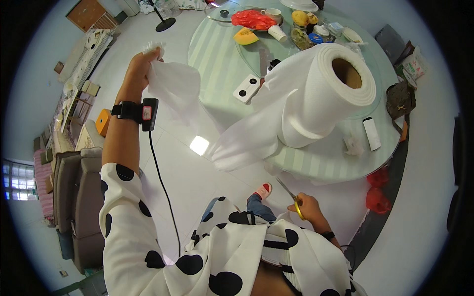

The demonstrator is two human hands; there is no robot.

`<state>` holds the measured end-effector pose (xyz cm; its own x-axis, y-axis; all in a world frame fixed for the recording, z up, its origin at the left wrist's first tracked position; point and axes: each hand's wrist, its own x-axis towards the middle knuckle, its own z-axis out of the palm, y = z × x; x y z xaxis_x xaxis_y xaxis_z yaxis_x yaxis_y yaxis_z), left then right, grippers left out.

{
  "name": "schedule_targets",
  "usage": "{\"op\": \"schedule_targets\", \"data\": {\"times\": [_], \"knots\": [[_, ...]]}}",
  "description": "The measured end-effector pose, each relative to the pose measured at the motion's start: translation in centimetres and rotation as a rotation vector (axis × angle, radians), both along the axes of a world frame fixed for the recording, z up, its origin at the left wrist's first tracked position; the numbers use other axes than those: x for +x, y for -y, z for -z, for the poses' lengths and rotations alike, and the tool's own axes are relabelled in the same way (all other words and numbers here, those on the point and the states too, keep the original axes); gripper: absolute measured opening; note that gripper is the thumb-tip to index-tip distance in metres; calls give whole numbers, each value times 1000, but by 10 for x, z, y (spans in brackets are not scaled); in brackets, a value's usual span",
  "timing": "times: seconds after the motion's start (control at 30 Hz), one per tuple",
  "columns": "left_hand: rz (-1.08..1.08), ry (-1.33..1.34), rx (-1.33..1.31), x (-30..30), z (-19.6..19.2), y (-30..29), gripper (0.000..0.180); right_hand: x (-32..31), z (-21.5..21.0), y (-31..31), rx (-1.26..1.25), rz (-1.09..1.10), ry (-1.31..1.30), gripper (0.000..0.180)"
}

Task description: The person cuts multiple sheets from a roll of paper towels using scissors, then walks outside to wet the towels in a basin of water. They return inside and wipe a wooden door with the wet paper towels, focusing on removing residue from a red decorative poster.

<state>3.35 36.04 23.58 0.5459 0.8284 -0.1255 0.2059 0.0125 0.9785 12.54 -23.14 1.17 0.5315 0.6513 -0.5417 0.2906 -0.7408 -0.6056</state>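
Note:
My left hand (140, 64) is raised high at the upper left, its fingers closed on the end of a white cloth sheet (177, 89). The sheet runs from that hand across to a big white roll (326, 93) standing on the round table (222, 54), with a loose fold (247, 140) hanging over the table's near edge. My right hand (306, 207) is low, by my lap, gripping yellow-handled scissors (291, 195) whose blades point up toward the hanging fold. A black band with a small device (148, 113) sits on my left wrist, a cable hanging from it.
The pale green table carries a glass turntable (276, 49) with a red bag, fruit, cups and dishes, plus a white device (247, 89) and a white remote (372, 133). Red bags (377, 195) lie under the table's right edge. A grey sofa (74, 197) stands at the left.

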Motion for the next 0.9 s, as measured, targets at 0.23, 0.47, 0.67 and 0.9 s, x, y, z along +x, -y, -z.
{"op": "schedule_targets", "data": {"times": [0.23,0.47,0.67,0.9], "knots": [[107,266,-278,67,4,-61,34,22,-3,-3,-143,104,45,47],[67,439,-463,147,102,-146,30,-21,0,-34,-245,230,86,48],[150,339,-500,210,161,-194,55,-85,-13,-104,-265,443,49,47],[72,48,-239,227,204,-235,88,-150,-23,-168,-277,595,-54,47]]}}
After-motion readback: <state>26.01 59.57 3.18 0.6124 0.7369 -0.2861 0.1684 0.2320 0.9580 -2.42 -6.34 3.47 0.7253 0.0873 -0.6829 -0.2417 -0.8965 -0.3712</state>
